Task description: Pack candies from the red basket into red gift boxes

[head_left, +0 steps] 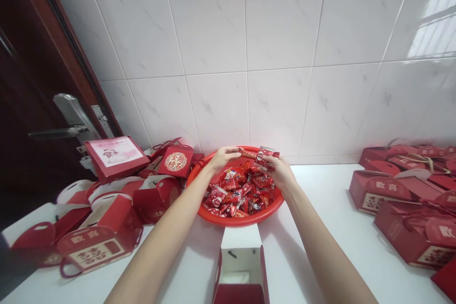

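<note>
My left hand [226,156] is closed, its fingertips pinching the end of a slim wrapped candy stick [249,154] above the far side of a red plastic basket [228,221]. My right hand [280,174] is closed around red candy packets [267,156] at the basket's right rim; how many it holds is unclear. Loose red-wrapped candies [233,195] fill much of the basket. Between my forearms, at the near edge, an open red gift box [262,266] with a white inside stands with its flap toward the basket. Something pale lies on its floor.
Open red gift boxes [107,221] crowd the left, with a red box with a pink-and-white panel [119,156] on top. Closed boxes [383,190] are grouped at the right. A tiled wall [281,114] backs the white table [317,199]; a dark door [32,80] is far left.
</note>
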A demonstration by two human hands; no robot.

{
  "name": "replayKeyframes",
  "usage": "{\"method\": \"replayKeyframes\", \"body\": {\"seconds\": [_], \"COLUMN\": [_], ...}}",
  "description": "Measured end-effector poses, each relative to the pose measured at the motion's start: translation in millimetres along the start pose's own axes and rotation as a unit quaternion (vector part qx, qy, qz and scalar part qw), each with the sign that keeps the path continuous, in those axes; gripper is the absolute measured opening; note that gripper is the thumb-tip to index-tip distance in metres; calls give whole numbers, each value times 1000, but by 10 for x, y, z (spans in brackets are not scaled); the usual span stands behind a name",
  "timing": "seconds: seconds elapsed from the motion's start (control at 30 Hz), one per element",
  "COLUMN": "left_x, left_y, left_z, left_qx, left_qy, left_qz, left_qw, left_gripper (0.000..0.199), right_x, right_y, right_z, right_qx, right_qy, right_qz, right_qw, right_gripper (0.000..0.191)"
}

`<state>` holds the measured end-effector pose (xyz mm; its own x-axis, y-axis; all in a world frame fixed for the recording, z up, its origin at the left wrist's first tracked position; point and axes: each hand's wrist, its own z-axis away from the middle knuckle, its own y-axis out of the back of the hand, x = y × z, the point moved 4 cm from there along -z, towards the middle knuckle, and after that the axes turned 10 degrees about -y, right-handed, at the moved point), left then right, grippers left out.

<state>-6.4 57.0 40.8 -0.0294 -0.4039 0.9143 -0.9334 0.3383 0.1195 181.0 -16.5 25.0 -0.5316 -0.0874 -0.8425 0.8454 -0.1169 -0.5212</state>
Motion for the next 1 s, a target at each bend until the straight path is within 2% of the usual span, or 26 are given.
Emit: {"method": "replayKeyframes", "body": {"seconds": [0.1, 0.27, 0.33, 0.43, 0.57, 0.67, 0.73, 1.0], "left_x": [8, 9, 6, -17, -101, -234, -327, -494], "left_y": [-29, -88, -92, -81, -102, -129, -111, -24], "left_z": [6, 25, 22, 18, 66, 131, 149, 109], "left_qx": [-11, -37, -35, -39, -95, -179, -203, -173], "left_qy": [8, 19, 23, 43, 84, 123, 133, 102], "left_qz": [-7, 3, 11, -27, -95, -186, -248, -352], "left_qw": [1000, 999, 999, 998, 987, 958, 938, 914], "left_gripper": [41, 47, 46, 39, 25, 18, 14, 25], "right_x": [14, 83, 90, 65, 39, 31, 28, 21], "right_y": [-12, -84, -93, -79, -44, -26, -19, -20], "right_z": [13, 46, 59, 63, 37, 21, 22, 39], "right_qx": [-10, -102, -115, -90, -32, -4, 3, 0], "right_qy": [-6, -29, -26, -7, -6, -5, -6, 0], "right_qz": [29, 123, 135, 127, 95, 81, 78, 86], "right_qw": [1000, 987, 984, 988, 995, 997, 997, 996], "right_gripper": [11, 20, 23, 22, 18, 15, 15, 12]}}
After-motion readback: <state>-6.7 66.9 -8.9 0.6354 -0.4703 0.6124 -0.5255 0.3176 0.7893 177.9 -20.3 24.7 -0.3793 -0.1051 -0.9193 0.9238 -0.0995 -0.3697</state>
